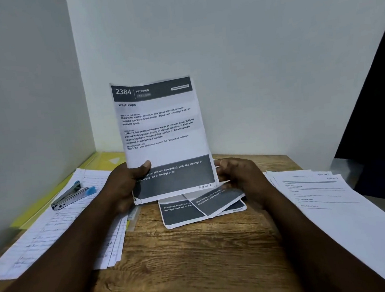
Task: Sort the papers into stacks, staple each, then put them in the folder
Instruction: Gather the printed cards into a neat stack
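Observation:
My left hand (130,185) grips the bottom left of a printed sheet (160,130) headed "2384 Kitchen, Wash cups", held upright above the wooden table (195,256). My right hand (237,176) pinches a second printed sheet (216,201) with a dark footer, tilted just behind and below the first. Another sheet of the same kind (180,212) lies flat on the table under them. A silver stapler (72,195) with blue ends rests on a stack of handwritten lined papers (55,228) at the left. A yellow folder (105,162) lies beneath that stack, by the wall.
A stack of white printed papers (329,202) fans out over the table's right side. Walls close off the table at the left and back. A dark panel (377,108) stands at the far right.

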{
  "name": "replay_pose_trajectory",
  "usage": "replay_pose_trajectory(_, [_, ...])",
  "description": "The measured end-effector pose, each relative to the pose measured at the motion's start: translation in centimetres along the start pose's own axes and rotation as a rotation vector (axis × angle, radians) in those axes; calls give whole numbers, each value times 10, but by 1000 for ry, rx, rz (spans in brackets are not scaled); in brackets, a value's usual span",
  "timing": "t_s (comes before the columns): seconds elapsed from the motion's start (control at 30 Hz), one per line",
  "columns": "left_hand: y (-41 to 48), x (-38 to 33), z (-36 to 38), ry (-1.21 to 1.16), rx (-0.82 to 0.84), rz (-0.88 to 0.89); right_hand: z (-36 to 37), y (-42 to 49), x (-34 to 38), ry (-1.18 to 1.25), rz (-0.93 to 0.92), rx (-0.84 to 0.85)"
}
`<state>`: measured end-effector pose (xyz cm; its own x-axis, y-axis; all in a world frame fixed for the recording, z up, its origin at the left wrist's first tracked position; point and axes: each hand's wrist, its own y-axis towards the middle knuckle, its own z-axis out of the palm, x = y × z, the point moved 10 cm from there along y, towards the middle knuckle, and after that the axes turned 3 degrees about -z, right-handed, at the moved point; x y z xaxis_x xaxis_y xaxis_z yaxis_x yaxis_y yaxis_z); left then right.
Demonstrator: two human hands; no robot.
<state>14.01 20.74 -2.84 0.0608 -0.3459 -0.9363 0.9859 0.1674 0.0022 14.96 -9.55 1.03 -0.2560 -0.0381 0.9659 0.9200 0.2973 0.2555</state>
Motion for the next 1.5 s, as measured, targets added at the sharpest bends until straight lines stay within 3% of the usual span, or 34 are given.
replay_pose_trajectory(0.07, [0,1,2,8,-7,8,12,-1,2,38,-28,37])
replay_pose_trajectory(0.17, [1,2,0,13,-11,-1,7,1,7,-57,-53,-46])
replay_pose_trajectory(0.5, [0,-1,2,40,14,19,2,2,5,-95,-76,-104])
replay_pose_trajectory(1.03, [3,-4,-13,27,-107,11,0,3,-1,39,-13,-99])
replay_pose_trajectory(1.23, [0,-7,-8,23,-81,24,-3,4,-3,21,-7,-113])
replay_pose_trajectory(1.4, [-9,-2,8,20,39,-41,4,3,-7,-53,8,-93])
replay_pose_trajectory(1.5, [-10,-2,7,14,13,-41,2,2,-4,-119,11,-94])
